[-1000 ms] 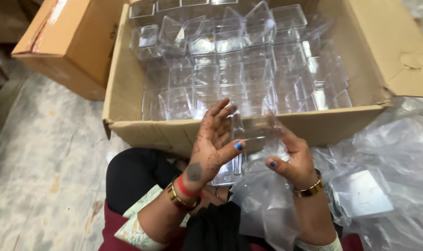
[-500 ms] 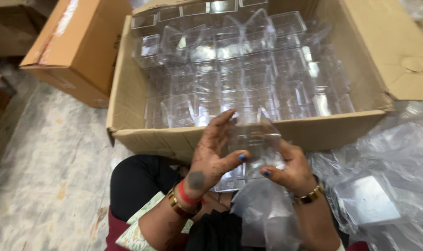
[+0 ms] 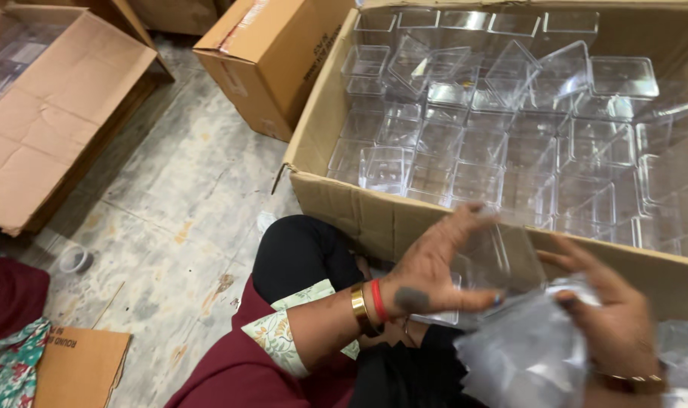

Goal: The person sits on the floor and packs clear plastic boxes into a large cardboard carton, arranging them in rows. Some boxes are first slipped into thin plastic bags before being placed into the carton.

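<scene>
You are gripping a clear plastic box [image 3: 489,261] in front of the big carton [image 3: 344,200]: left hand [image 3: 434,276] curled around its side, right hand [image 3: 612,321] pinching its plastic bag [image 3: 521,355]. It looks light, stiff, slippery and crackable, so hold the corners.

floor [image 3: 170,196] — grey stone, stained | on it: 3 cardboard boxes [image 3: 272,57] — tape roll [image 3: 75,259] | flat cardboard [image 3: 79,366]
</scene>
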Motion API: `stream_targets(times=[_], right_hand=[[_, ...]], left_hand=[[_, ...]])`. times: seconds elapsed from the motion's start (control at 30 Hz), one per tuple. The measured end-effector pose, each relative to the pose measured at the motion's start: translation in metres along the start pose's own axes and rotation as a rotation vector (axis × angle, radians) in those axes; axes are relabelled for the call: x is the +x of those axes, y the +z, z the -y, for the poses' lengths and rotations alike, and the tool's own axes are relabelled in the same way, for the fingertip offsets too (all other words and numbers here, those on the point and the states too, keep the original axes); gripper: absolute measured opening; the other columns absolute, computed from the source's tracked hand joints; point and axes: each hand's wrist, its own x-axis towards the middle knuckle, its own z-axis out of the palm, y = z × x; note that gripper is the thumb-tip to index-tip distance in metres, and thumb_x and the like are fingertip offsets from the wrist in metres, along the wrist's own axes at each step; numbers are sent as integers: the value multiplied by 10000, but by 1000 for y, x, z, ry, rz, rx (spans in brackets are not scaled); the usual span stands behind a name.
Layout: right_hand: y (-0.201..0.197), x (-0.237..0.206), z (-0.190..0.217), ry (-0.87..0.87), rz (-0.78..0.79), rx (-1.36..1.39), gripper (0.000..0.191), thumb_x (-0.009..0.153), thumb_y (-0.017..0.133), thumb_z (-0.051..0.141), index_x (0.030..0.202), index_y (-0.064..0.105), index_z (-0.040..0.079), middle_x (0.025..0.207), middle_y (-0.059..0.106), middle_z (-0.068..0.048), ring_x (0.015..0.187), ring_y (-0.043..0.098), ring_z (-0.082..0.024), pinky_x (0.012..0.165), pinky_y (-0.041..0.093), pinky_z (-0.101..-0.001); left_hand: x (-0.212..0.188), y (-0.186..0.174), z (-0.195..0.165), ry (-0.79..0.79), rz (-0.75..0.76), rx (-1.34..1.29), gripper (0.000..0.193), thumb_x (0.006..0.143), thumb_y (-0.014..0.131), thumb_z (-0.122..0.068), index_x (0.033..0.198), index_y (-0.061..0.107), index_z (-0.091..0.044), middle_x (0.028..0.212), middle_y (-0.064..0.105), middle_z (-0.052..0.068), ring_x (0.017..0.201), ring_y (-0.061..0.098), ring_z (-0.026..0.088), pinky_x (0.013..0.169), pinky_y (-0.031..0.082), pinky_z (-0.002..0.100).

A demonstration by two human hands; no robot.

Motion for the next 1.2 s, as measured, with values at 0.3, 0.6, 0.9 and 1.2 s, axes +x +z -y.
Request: stream_targets(times=[0.3,0.6,0.9,1.2], right_hand=[[-23,6,-10,-101,-142,-15,529,987,710,230,1439,602,-23,1081,738,-136,1089,646,-117,1064,476,-295],[-7,2,4,-14,-210,-215,498,945,750,184,1414,691,25,1016,742,-83,980,611,-91,944,479,-259],[-7,15,-10,-65,-157,-29,512,850,781,247,1323,690,74,1082,738,11,964,611,-56,876,494,-226],[-13,31,-28,-34,-124,-103,538,824,798,249,1323,707,71,996,775,-24,1012,665,-96,988,486,-287]], left_hand=[[-63,62,99,153,551,791,863,746,798,-381,1525,455,-237,1653,358,105,1561,353,306,1144,336,654],[-74,53,102,149,472,651,899,786,816,-412,1554,426,-153,1677,300,174,1577,254,343,1189,242,664],[84,-38,157,97,-144,725,558,886,742,-283,1402,581,-143,1458,591,142,1387,534,357,1188,388,480],[159,-87,335,-836,670,806,892,769,793,-653,1406,565,-72,1475,496,208,1384,449,379,1140,369,466]])
